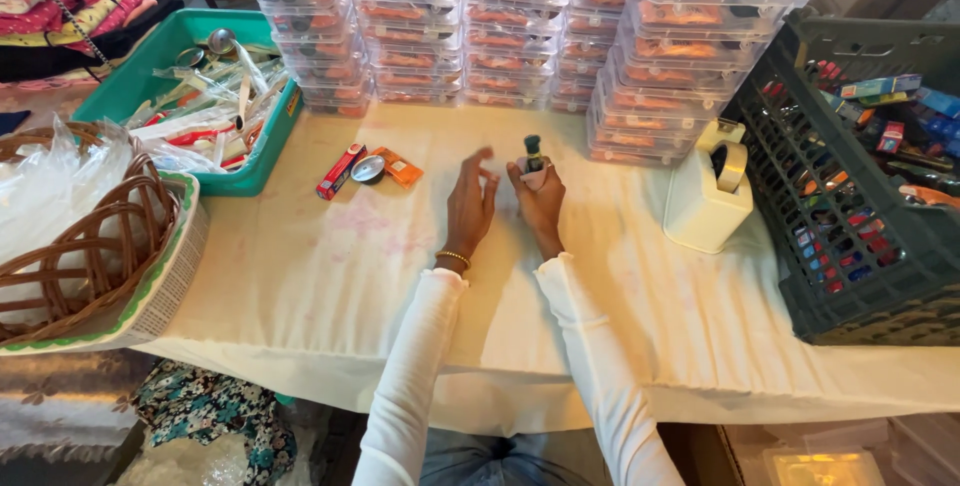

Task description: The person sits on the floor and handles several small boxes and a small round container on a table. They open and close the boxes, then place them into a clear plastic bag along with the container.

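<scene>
Small dark bottle [533, 152] upright in right hand [540, 198], beside open left hand [470, 201].

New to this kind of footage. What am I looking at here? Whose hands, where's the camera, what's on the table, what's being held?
There is no machine: a person in white sleeves works bare-handed, filmed by one camera worn on their head, looking down. The right hand grips a small dark bottle upright; the left hand is open beside it, holding nothing. They work over a table with a cream cloth. On it lie a small red box, a round tin and an orange packet. Around stand stacked clear boxes, a green tray, a wicker basket, a white tape dispenser and a dark crate.
</scene>
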